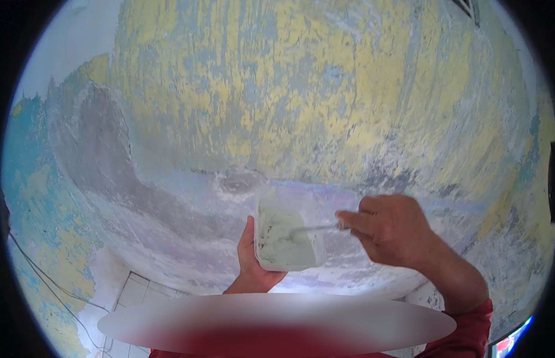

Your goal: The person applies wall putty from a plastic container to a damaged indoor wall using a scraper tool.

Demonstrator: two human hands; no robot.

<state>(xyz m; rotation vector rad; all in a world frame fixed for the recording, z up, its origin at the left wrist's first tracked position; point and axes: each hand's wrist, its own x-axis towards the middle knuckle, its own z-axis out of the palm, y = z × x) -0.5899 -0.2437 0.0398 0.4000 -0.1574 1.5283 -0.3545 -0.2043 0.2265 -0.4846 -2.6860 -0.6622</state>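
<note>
My left hand is shut on a translucent white square plastic tub, gripping it from the left and underneath, just below the middle of the view. Pale greenish-white paste coats the inside of the tub. My right hand is shut on a slim metal tool, whose far end reaches into the paste; the shape of that end is unclear. Both hands are in front of a mottled wall with flaking yellow and pale blue paint.
Bare grey patches and lilac streaks cross the wall, with turquoise paint at the left. Cables hang at lower left near white tiles. A dark object is at the right rim. A blurred oval hides the bottom middle.
</note>
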